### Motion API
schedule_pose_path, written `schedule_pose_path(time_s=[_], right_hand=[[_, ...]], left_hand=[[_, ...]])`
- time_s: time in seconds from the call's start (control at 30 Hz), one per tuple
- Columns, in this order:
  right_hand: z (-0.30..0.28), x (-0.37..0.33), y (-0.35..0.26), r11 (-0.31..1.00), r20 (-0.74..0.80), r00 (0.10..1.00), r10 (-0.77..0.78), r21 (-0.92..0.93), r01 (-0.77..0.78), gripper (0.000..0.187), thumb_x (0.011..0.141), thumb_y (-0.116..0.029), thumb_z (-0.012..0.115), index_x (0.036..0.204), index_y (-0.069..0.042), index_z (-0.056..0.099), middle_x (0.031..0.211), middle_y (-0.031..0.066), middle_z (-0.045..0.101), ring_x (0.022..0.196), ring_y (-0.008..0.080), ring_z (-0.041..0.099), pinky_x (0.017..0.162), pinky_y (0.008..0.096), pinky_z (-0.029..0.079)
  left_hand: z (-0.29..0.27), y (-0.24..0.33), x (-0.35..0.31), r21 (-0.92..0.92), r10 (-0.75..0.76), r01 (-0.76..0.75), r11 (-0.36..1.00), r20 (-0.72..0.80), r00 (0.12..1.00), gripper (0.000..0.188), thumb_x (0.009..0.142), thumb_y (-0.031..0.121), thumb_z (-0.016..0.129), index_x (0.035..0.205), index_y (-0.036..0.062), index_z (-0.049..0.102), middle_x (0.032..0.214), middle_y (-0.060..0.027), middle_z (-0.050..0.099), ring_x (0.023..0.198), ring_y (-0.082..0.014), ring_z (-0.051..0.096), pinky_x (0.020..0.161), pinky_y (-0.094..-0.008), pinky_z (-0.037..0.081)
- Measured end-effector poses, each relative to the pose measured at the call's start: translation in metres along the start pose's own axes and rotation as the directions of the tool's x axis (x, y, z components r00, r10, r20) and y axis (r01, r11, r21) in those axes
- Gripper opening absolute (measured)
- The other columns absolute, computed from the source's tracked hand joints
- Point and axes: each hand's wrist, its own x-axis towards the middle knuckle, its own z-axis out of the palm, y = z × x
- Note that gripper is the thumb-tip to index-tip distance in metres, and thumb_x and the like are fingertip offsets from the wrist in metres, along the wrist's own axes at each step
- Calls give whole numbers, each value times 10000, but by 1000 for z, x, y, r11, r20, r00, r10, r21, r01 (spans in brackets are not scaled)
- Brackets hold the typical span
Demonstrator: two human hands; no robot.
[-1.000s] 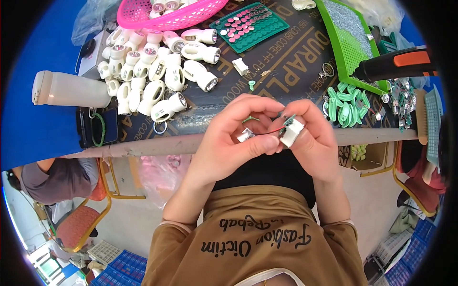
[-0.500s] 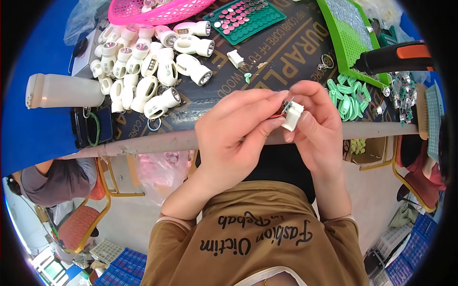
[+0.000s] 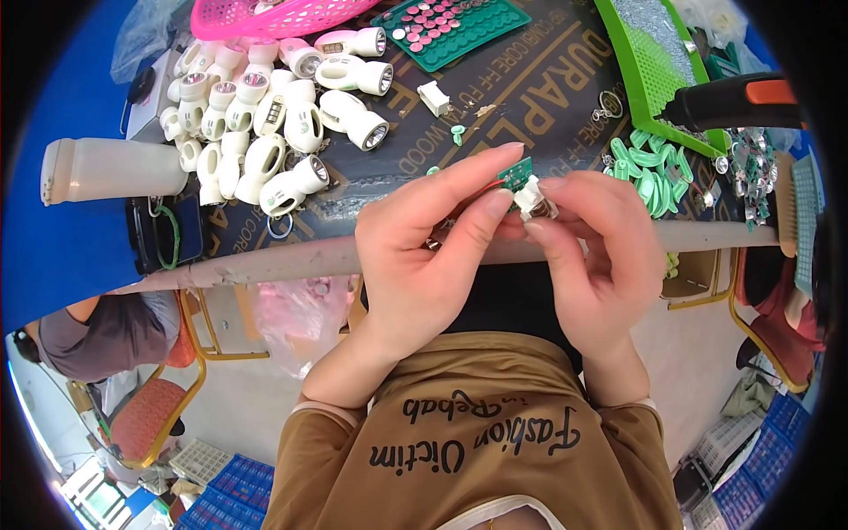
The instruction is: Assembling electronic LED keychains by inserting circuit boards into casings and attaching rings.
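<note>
My left hand [image 3: 424, 252] pinches a small green circuit board [image 3: 518, 174] between thumb and fingertips, above the table's near edge. A red wire runs from the board toward the left palm, where a shiny part is mostly covered by fingers. My right hand [image 3: 609, 252] grips a small white plastic housing [image 3: 533, 196] with thumb and index finger, right against the board. A brownish inside shows in the housing's lower side. Beyond the hands, a similar white housing [image 3: 434, 99] lies on the table near a small green plastic piece [image 3: 458, 134].
White flashlights [image 3: 303, 126] crowd the left, beside a pale bottle [image 3: 115, 170] and a pink basket [image 3: 274, 19]. A green tray [image 3: 452, 35] holds pink discs. At right are green plastic pieces [image 3: 649, 172], a bright green bin [image 3: 654, 66] and a black-and-orange tool handle [image 3: 733, 102].
The white housing has been turned, so its brownish inside now faces me. The circuit board has tilted up and shows its green face. My right hand has shifted slightly right.
</note>
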Motion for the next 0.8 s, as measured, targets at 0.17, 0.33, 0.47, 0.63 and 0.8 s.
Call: schedule_pose_path(time_s=[0.17,0.33,0.47,0.63,0.8], right_hand=[[-1,-1,-9,998,37,997,61,-11,-61,265,667,65,645,914,-14,593,832,101,579,664,175,577,556,248,478],[-8,-1,-2,849,148,940,306,405,-340,299,708,67,631,988,34,528,932,76,566,783,120,566,692,250,479],[-8,-7,-2,820,137,939,315,459,-342,333,698,79,633,1007,33,517,960,82,539,809,125,549,728,244,459],[-8,-11,-1,886,43,993,111,448,-118,360,685,102,630,1014,37,500,940,84,497,777,128,515,702,225,432],[-7,-10,-3,877,75,986,150,450,-168,355,682,106,634,1001,30,499,910,76,498,743,122,505,680,219,423]], left_hand=[[-1,-3,-1,-12,19,-19,1000,11,1000,268,796,-40,553,1056,9,595,844,-74,633,703,-88,608,592,-186,483],[4,5,-5,-84,-65,60,995,-61,996,264,779,-44,570,1034,13,610,780,-73,636,672,-71,599,538,-178,451],[-4,6,-2,95,101,-101,990,2,995,249,767,-40,584,1009,6,619,744,-76,638,645,-70,595,526,-189,447],[-1,18,-7,176,19,-20,984,11,1000,250,786,-41,558,1032,-24,599,858,-75,628,727,-86,582,667,-187,458],[-1,18,-8,201,32,-40,979,40,999,255,787,-43,545,1036,-23,597,851,-81,626,713,-96,588,670,-187,453]])
